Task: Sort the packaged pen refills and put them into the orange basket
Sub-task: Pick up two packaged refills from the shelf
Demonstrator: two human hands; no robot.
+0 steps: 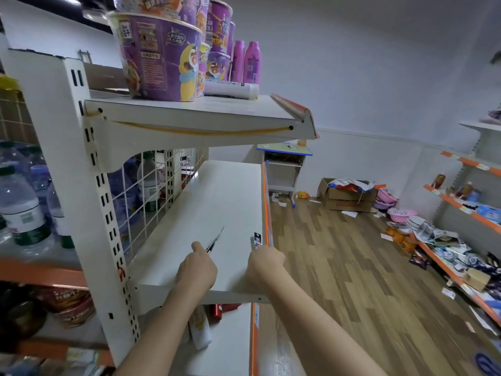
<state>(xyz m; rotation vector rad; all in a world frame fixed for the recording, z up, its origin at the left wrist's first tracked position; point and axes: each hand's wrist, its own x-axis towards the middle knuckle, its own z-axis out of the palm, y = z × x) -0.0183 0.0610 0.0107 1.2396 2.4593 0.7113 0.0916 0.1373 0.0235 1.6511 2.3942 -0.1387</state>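
Both hands are over the near end of the white middle shelf (225,202). My left hand (196,270) is curled around a thin dark refill pack (215,240), pinched near its lower end, with the rest of it sticking up and away at a slant above the shelf. My right hand (264,263) is closed around a second pack (257,240), of which only the black printed top shows above the knuckles, right next to the orange shelf edge (267,210). So that is 2 packs in hand, 1 each.

I can't find the orange basket anywhere in view, which is my main worry: I judge I'll have to turn away with both hands full, and a swing past the upright post (108,213) or the shelf above (189,109) could knock a pack loose. The left pack is held only at 1 end, so it may pivot or slip. The right one sits close to the shelf lip, and catching it there could drop it to the wooden floor (339,267). The noodle cups (160,58) overhead are close enough to bump if I lift too high.
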